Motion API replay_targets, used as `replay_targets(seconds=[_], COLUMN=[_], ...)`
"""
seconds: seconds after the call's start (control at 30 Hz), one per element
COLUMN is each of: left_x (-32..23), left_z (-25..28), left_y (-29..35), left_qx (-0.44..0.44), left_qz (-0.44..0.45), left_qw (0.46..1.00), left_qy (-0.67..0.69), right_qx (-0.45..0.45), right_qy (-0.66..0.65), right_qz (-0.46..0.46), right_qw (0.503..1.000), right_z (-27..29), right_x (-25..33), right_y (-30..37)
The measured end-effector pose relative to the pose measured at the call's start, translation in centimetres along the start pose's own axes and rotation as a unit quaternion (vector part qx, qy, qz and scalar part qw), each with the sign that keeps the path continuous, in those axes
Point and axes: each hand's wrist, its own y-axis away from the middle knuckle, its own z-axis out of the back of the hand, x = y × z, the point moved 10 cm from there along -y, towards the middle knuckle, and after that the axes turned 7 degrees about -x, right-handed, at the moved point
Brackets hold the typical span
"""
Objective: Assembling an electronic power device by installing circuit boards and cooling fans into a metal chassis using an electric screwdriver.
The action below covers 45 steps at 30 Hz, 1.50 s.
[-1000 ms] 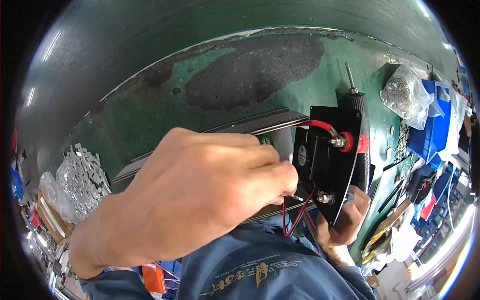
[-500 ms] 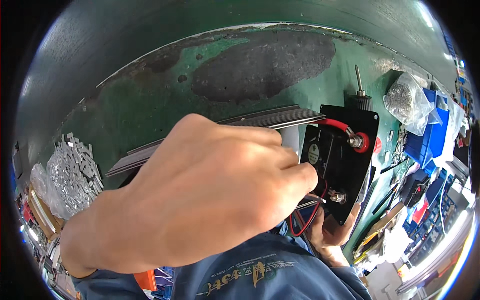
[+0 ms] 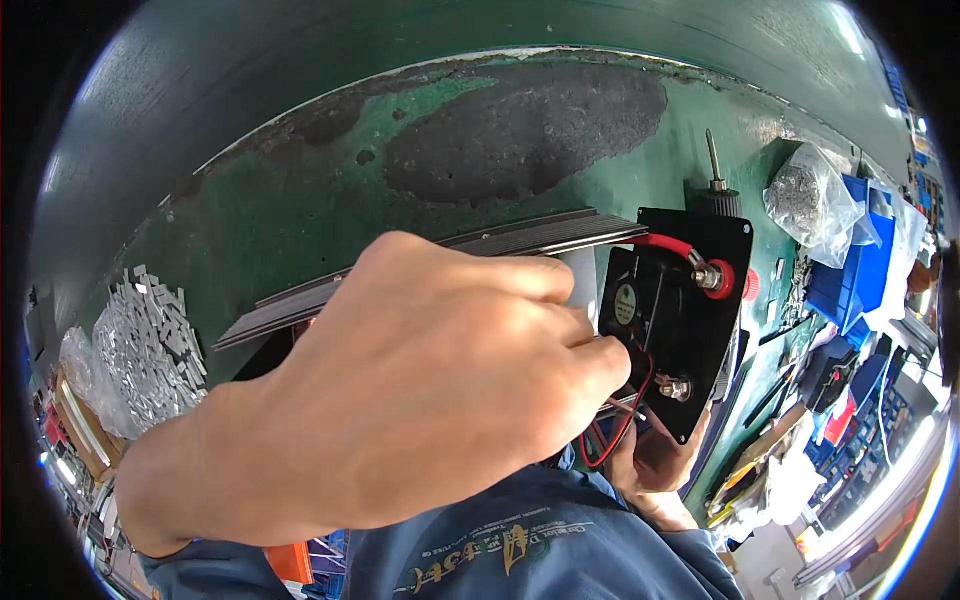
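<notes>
Head view: the left hand spans the middle, fingers curled together; its grip looks clamped on a thin lead, whose pale tip juts out near a black panel, though the fingertips are hidden. The panel stands tilted right of that hand, carrying a black fan, a red terminal and, lower, a silver bolt. The right hand is at the panel's lower edge, fingers passing behind it; I cannot tell how far its grip closes. A red cable runs from a ribbed metal profile to the red terminal.

On the worn green surface, at right, a clear bag holds a grey mass of pieces too small to identify. It sits against a blue bin, whose inside is mostly hidden. At left, flat silver pieces lie heaped beside a crumpled clear plastic bag. A screwdriver points away behind the panel.
</notes>
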Motion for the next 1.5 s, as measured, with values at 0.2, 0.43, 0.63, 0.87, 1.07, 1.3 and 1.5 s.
replay_targets(seconds=[0.2, 0.43, 0.63, 0.87, 1.07, 1.3, 1.5], left_x=[-0.1, 0.0, 0.0, -0.4, -0.5, -0.3, -0.3], left_z=[-0.2, 0.3, 0.1, 0.1, 0.3, 0.2, -0.1], left_y=[0.1, 0.1, -0.1, 0.1, 0.0, -0.2, -0.1], left_qx=[0.006, -0.020, -0.005, -0.023, -0.045, 0.006, 0.010], left_qz=[-0.012, -0.010, -0.015, -0.036, -0.035, -0.015, -0.027], left_qw=[1.000, 0.999, 0.999, 0.998, 0.998, 1.000, 0.999], left_qy=[-0.015, 0.028, 0.039, 0.036, 0.040, -0.010, -0.023], right_qx=[0.023, -0.002, 0.004, -0.003, 0.021, 0.030, -0.003], right_qy=[0.010, -0.012, 0.008, -0.001, 0.004, -0.028, 0.000], right_qz=[0.028, 0.050, 0.056, 0.054, -0.025, -0.084, 0.011], right_qw=[0.999, 0.999, 0.998, 0.999, 0.999, 0.996, 1.000], right_z=[-0.6, -0.4, -0.5, -0.8, -1.5, -2.0, -1.7], right_x=[0.3, 0.9, 1.0, 1.0, -1.2, -1.8, 0.5], right_y=[0.3, 0.3, 0.1, 0.1, 1.6, 0.9, -1.4])
